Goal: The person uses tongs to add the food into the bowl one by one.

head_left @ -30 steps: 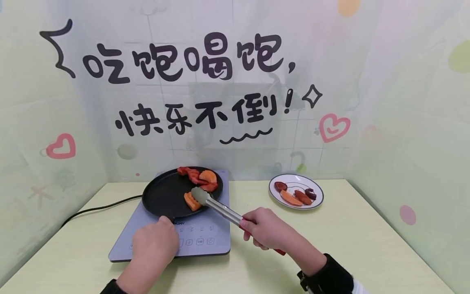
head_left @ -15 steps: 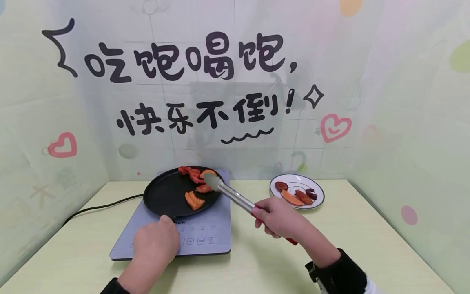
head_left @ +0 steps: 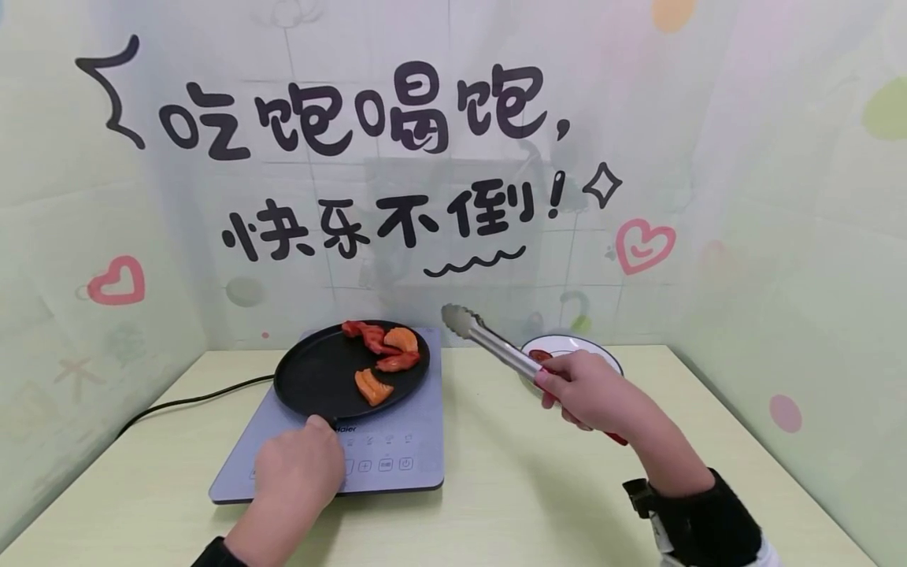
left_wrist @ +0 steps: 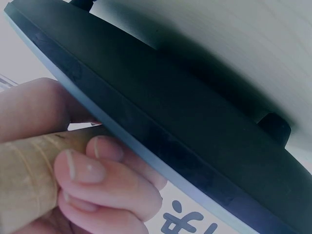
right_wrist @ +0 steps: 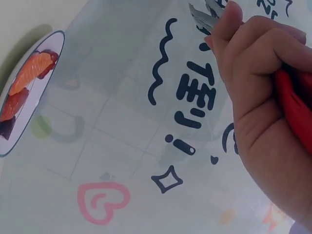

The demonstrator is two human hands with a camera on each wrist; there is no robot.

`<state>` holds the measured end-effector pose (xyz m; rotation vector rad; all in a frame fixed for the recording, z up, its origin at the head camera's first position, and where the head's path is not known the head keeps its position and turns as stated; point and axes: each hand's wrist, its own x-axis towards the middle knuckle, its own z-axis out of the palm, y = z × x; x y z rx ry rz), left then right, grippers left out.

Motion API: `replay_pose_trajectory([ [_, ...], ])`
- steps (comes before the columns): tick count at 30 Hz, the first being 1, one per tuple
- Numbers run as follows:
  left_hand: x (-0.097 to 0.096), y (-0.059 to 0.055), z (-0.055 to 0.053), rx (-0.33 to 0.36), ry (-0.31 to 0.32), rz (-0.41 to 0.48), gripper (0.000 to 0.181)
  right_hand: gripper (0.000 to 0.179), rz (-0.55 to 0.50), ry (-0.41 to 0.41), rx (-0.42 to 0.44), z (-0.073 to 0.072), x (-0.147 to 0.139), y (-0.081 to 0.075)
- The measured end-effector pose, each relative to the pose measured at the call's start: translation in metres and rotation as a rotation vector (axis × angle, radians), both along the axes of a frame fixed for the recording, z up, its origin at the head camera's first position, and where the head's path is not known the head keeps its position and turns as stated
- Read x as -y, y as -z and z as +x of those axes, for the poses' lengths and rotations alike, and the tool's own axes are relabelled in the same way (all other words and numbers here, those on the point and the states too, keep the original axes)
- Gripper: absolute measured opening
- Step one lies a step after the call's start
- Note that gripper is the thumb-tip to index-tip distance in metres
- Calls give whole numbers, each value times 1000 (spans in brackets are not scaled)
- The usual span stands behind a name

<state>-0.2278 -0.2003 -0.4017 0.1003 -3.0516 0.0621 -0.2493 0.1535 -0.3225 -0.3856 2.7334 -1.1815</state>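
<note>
Tongs [head_left: 505, 352] gripped in my right hand [head_left: 591, 394] have swung off the frying pan [head_left: 315, 374] my left hand [head_left: 301, 466] grips, leaving food pieces [head_left: 398, 361] there.

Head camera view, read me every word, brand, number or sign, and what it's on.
"吃饱喝饱," in black on the pale, pastel-dotted backdrop.
"快乐不倒!" below it, same backdrop.
"aier", first letter partly covered, on the flat lavender rectangular cooktop.
"+" and a power symbol on cooktop buttons.
Other panel labels: too small to read. No legible numbers.
</note>
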Motion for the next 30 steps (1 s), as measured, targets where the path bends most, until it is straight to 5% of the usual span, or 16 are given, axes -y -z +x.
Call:
replay_pose_trajectory([
  [11,0,-1,2,2,-2,-7,29,23,156,113,-51,-8,-29,-6],
  [19,-1,-2,2,-2,-1,-4,30,25,325,188,-87,-22,-49,3],
  [30,0,0,1,-8,-3,4,30,25,335,198,-15,-34,-73,21],
])
